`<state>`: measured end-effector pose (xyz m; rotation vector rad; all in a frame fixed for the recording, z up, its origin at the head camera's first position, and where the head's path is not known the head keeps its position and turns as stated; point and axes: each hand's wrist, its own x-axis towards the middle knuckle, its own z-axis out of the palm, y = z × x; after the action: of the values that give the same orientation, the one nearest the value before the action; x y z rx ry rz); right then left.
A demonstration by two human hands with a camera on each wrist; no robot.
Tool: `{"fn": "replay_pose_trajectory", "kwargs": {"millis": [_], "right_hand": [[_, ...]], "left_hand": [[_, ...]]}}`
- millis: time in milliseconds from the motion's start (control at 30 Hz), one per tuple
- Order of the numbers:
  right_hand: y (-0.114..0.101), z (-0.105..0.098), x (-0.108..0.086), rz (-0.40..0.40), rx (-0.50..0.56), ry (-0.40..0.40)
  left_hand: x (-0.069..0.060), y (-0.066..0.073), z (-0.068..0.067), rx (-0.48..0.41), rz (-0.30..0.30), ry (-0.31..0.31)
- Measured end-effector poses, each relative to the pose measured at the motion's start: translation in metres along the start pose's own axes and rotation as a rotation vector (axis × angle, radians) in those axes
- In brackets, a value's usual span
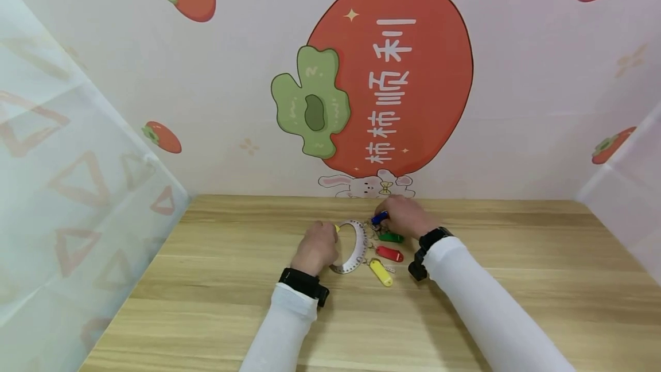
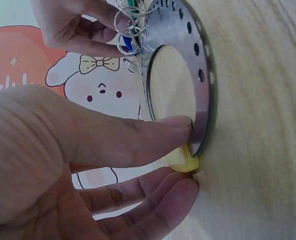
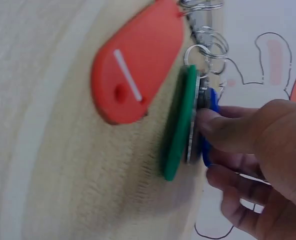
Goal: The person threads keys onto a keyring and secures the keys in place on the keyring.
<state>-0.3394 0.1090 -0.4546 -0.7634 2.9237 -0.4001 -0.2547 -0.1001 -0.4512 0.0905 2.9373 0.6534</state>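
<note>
A flat metal key ring (image 1: 360,245) with a row of holes lies on the table. My left hand (image 1: 317,247) holds it at the left, its thumb on the metal and a yellow piece (image 2: 184,161) between thumb and fingers. My right hand (image 1: 411,217) pinches a blue key tag (image 1: 380,217) at the ring's far right side; a metal key (image 3: 193,125) lies between the blue and green tags. The green key tag (image 1: 391,237), red key tag (image 1: 389,254) and yellow key tag (image 1: 381,272) fan out to the right on small wire rings (image 2: 129,27).
The wooden table (image 1: 206,303) ends at a back wall (image 1: 232,73) printed with persimmons and a rabbit. Pale patterned side panels (image 1: 93,188) stand left and right. Beside the near yellow tag a key (image 1: 391,270) sticks out.
</note>
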Motion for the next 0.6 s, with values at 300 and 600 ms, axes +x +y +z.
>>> {"fn": "replay_pose_trajectory", "kwargs": {"millis": [300,600], "right_hand": [[-0.002,0.01,0.004,0.044,-0.044,0.108],[-0.001,0.015,-0.004,0.051,-0.046,0.197]], "left_hand": [[0.0,0.0,0.0,-0.024,-0.018,-0.004],[0.0,0.001,-0.001,-0.033,-0.011,-0.001]]}}
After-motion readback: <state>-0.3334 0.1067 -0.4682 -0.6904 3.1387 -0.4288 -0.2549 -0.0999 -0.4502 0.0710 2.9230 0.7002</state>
